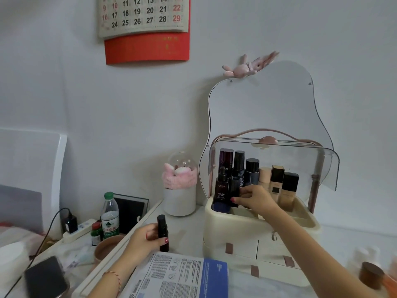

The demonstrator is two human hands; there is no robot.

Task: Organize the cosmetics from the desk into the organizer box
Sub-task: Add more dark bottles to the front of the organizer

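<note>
A cream organizer box (pixel 253 224) with a raised clear lid (pixel 300 160) stands on the desk at the right. Several dark and beige bottles stand upright in its top tray. My right hand (pixel 253 197) reaches into the tray, fingers closed around a dark bottle (pixel 235 187) beside the L'Oreal bottle (pixel 221 188). My left hand (pixel 146 239) holds a small dark bottle (pixel 162 232) upright on the desk, left of the box.
A printed blue and white carton (pixel 182 276) lies at the front. A pink and white dome jar (pixel 180 190) stands behind it. A green-capped water bottle (pixel 110 216), power strip (pixel 79 231) and phone (pixel 46 278) sit left. A brown-capped jar (pixel 371 274) is far right.
</note>
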